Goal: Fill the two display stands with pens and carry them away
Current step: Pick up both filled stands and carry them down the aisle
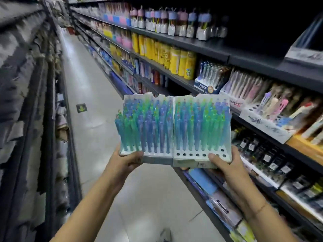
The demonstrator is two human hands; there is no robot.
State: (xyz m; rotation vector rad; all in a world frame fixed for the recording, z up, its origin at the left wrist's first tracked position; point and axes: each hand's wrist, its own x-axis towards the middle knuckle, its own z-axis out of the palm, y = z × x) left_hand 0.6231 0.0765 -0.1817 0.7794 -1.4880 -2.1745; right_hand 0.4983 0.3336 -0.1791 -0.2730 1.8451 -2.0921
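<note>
Display stands (176,154), gripped by both hands' fingers (216,158), hover above a shop aisle floor (90,123) between shelves (201,44).

A single wide-angle view looks from head height forward and slightly down along a shop aisle, its floor (97,95) running away ahead, shelves (209,48) close on the right, both forearms reaching up from the bottom edge.
</note>
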